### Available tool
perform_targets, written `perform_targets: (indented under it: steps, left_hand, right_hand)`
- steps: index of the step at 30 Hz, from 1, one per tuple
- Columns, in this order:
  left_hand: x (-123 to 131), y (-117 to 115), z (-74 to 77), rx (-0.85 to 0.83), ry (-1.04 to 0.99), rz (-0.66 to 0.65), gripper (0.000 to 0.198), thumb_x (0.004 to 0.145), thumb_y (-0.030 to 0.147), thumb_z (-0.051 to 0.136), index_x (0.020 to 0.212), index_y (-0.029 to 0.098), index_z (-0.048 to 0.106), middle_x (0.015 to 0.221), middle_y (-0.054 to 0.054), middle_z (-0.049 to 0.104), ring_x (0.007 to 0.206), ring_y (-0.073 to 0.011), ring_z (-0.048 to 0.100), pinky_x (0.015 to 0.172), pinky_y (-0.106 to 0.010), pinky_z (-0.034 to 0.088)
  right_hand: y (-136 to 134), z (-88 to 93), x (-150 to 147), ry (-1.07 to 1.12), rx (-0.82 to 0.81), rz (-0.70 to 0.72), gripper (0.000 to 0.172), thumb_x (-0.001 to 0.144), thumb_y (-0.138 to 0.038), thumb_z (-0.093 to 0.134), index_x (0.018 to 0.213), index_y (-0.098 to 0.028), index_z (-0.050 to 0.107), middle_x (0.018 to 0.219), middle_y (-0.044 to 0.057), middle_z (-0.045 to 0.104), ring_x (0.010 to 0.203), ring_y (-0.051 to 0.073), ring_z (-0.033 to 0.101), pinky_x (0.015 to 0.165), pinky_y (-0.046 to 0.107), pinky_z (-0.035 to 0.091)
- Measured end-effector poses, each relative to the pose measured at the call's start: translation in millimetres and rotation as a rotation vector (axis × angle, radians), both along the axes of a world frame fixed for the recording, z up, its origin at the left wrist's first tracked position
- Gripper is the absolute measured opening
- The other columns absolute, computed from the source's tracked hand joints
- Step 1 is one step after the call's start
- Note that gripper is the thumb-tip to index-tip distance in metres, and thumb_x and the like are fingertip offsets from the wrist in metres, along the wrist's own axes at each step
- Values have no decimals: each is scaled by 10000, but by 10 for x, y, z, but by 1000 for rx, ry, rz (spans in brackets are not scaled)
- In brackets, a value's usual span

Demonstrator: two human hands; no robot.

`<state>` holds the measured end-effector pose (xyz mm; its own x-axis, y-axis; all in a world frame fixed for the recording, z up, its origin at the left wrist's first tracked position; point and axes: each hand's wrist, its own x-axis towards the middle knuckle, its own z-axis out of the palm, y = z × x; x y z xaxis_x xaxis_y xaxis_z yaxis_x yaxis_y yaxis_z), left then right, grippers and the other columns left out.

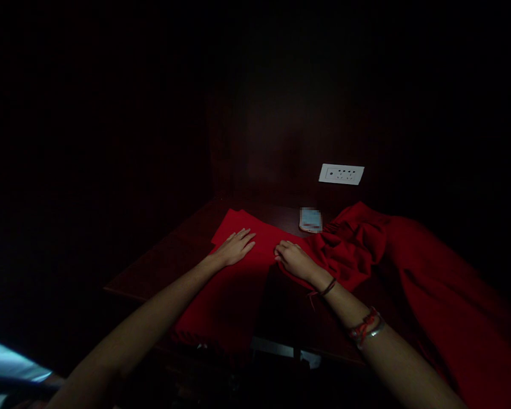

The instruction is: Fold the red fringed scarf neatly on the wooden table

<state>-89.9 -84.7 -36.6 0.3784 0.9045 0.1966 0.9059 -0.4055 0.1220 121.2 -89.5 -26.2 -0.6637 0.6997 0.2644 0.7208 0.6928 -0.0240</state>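
A red fringed shawl [230,289] lies over a dark table, its left part flat and hanging down past the front edge. My left hand [236,248] rests on that flat part with the fingers stretched out. Near the middle of the table, my right hand [294,261] has its fingers curled in on the cloth, closed on the shawl's edge. Right of that hand the red fabric is bunched in folds and runs off toward the lower right. What lies inside my right fingers is partly hidden.
Behind the cloth a phone-like object [310,220] with a pixelated face lies on the table [153,267]. A white socket plate [341,174] is on the back wall. The surroundings are very dark. Something pale blue [8,363] shows at the lower left.
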Motion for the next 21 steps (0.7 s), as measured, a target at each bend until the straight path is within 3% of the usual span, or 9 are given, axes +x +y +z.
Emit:
perform_targets:
  steps: [4,8,14,21]
  left_hand:
    - [-448,-110,33,-47,29,82,653,737,587,215,1278,230,139,1344,-18,84,1211,-202,22,962,-370,90]
    - [-720,-166,-19,-117,-14,251,799,680,647,242,1290,163,66,1342,-81,48,1206,-245,9,939,-411,143]
    - [-758,-128,-101,-70,-49,255,780,698,628,221,1288,137,86,1338,-76,101,1206,-232,62,947,-370,165]
    - [-782,-107,-108,-30,-47,228,699,721,592,236,1278,180,145,1334,-61,135,1202,-240,93,928,-390,204]
  right_hand:
    - [-26,58,-8,104,35,-25,157,797,-251,370,803,-162,499,827,43,499,795,133,444,712,240,323]
    - [-40,123,6,206,62,-49,167,802,-269,355,772,-172,488,817,38,494,779,137,442,708,249,323]
    - [-57,250,124,371,131,-41,165,801,-266,340,768,-172,472,815,48,487,778,151,444,723,264,332]
    - [-41,338,264,290,-59,173,157,783,-240,363,762,-169,502,911,64,513,847,148,461,767,271,346]
